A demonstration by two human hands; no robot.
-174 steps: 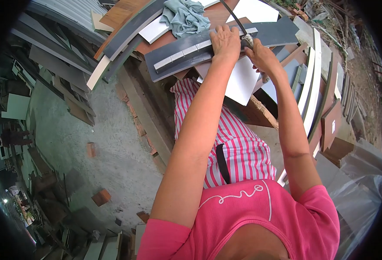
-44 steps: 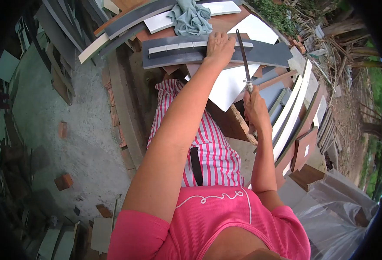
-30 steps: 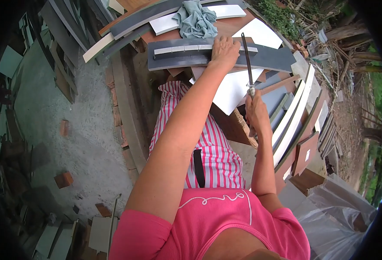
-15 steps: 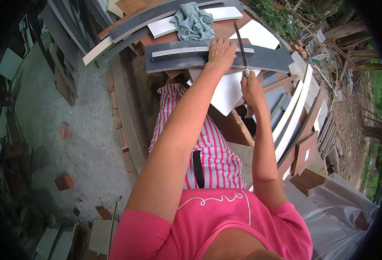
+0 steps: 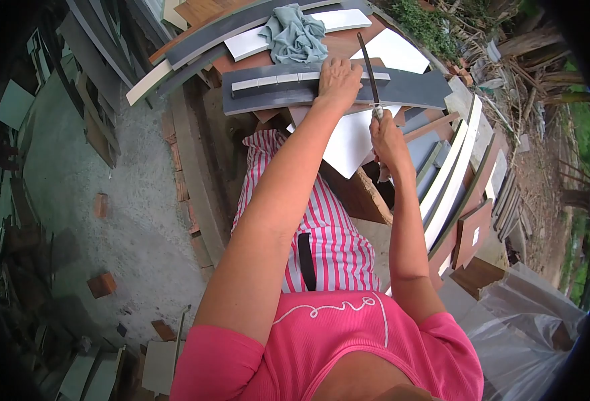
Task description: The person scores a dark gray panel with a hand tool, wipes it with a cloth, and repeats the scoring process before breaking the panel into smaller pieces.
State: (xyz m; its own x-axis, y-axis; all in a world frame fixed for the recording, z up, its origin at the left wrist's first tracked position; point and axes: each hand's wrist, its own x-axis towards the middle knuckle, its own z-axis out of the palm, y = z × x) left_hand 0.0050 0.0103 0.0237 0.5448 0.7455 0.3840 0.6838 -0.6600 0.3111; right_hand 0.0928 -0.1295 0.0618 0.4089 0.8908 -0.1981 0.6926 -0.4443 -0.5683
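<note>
A narrow white strip (image 5: 278, 79) with several thin lines across it lies along a dark grey board (image 5: 408, 91). My left hand (image 5: 339, 77) is closed over the strip and presses it on the board, hiding a short stretch of it. In my right hand (image 5: 390, 139) is a long, narrow dark-bladed tool (image 5: 369, 70) with a pale handle, its fingers wrapped round the handle. The blade points away from me and crosses the strip just right of my left hand. Whether its edge has teeth I cannot make out.
A crumpled blue-green cloth (image 5: 293, 37) lies beyond the grey board on a white board (image 5: 345, 21). Stacked panels and strips (image 5: 445, 184) lie to the right, near clear plastic sheeting (image 5: 515, 321). Bricks (image 5: 101, 285) lie on the concrete floor (image 5: 134, 227) at left.
The blade has shifted slightly and its tip leans a little further left. My left hand stays on the strip. The whole view has moved slightly.
</note>
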